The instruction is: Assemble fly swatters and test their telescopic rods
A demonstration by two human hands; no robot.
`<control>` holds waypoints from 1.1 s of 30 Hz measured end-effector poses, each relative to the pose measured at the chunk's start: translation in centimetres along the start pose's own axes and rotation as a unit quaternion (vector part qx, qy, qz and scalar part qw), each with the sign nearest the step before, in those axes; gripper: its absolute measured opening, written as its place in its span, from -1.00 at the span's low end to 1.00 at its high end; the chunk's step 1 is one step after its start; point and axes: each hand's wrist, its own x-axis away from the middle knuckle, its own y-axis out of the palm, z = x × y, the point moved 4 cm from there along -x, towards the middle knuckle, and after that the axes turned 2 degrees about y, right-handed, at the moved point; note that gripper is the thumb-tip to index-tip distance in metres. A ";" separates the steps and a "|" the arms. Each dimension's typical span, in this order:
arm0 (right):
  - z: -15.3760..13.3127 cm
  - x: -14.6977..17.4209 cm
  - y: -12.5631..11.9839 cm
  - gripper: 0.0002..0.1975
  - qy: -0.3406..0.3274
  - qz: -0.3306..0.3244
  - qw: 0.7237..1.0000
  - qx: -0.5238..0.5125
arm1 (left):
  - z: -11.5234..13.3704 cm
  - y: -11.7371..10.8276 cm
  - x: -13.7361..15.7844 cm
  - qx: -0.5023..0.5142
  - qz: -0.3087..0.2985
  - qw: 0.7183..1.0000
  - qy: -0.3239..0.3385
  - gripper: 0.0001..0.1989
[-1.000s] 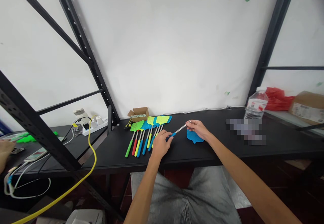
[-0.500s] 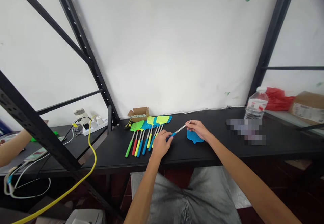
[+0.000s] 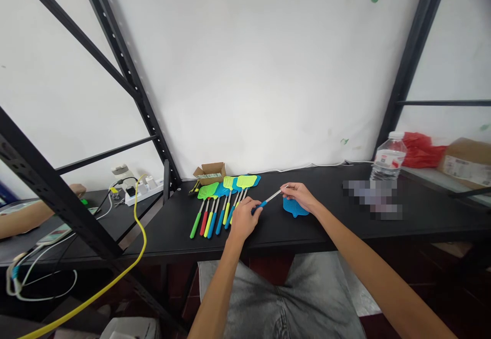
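My left hand (image 3: 245, 216) is closed round the blue grip of a fly swatter handle (image 3: 273, 196), whose silver rod slants up to the right. With thumb and fingers pinched, my right hand (image 3: 297, 194) holds the far end of that rod. A blue swatter head (image 3: 295, 208) lies on the black table just below my right hand, partly covered by it; whether it touches the rod I cannot tell. Left of my left hand, several fly swatters (image 3: 213, 216) lie side by side, with green, red, yellow and blue grips and mesh heads toward the wall.
An opened cardboard box (image 3: 210, 174) stands behind the swatters. To the right are a water bottle (image 3: 389, 157) and a blurred patch (image 3: 372, 196). A yellow cable (image 3: 140, 226) hangs by the left rack post. Another person's arm (image 3: 30, 218) rests on the left table near a power strip (image 3: 143, 190).
My hands and the swatter handle stay almost where they were. On the left, the other person's arm has moved farther into view, to the right.
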 end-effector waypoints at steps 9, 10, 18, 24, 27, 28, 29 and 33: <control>-0.2 0.2 0.1 -0.61 -0.006 -0.006 1.000 0.021 | -0.1 0.1 0.0 0.004 -0.003 1.000 -0.007 -0.81; -0.2 0.2 0.1 -0.61 -0.007 -0.007 1.000 0.024 | -0.1 0.1 0.0 0.004 -0.003 1.000 -0.007 -0.82; -0.5 0.4 0.2 -0.63 -0.013 -0.015 0.999 0.048 | -0.1 0.0 0.0 -0.011 -0.001 1.000 -0.005 -0.83; -0.3 0.2 0.2 -0.63 -0.014 -0.013 0.999 0.048 | -0.2 0.0 -0.1 -0.010 0.009 1.000 -0.013 -0.81; -0.2 0.2 0.2 -0.60 -0.013 -0.007 0.999 0.042 | -0.3 0.1 -0.1 -0.007 0.005 1.000 -0.024 -0.79; -0.3 0.2 0.2 -0.59 -0.012 -0.002 0.999 0.033 | -0.3 0.0 0.0 -0.007 0.007 1.000 -0.028 -0.79; -0.4 0.2 0.2 -0.57 -0.013 0.005 1.000 0.023 | -0.3 0.0 0.0 -0.009 0.011 0.999 -0.031 -0.80; -1.2 0.5 -0.4 -0.58 -0.067 0.067 0.995 0.032 | -0.3 -0.2 0.1 -0.016 0.022 0.999 -0.039 -0.81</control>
